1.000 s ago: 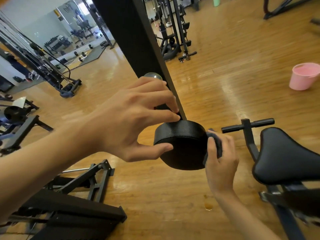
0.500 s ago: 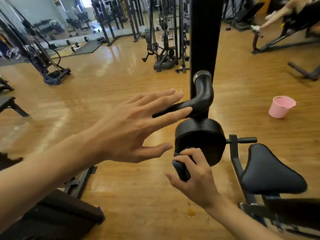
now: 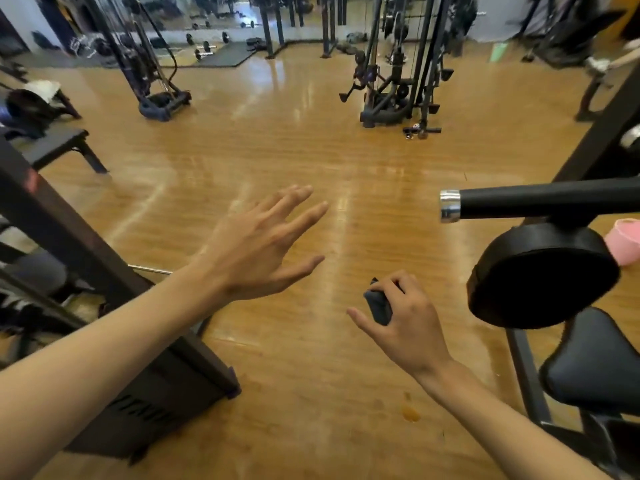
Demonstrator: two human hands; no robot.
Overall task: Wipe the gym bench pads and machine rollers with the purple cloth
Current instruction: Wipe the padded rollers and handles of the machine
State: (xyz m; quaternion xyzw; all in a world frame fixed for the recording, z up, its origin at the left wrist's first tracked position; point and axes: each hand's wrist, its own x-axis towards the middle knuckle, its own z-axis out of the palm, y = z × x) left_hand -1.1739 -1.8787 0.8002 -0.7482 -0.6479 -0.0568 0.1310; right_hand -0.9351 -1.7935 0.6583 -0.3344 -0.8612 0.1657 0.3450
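Left hand (image 3: 256, 251) spread, empty; right hand (image 3: 405, 327) clenched round cloth (image 3: 377, 304), thumb free; roller (image 3: 540, 275) apart; I feared thumbless grip dropping cloth, roller patches missed.

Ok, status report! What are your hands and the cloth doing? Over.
Left hand open, holding nothing. Right hand gripping the cloth, apart from the roller pad. Nothing between cloth and pad.

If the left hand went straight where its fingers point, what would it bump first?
Nothing near: only bare wooden floor lies ahead of the left hand. Far off, perhaps the cable machine; depth is unclear.
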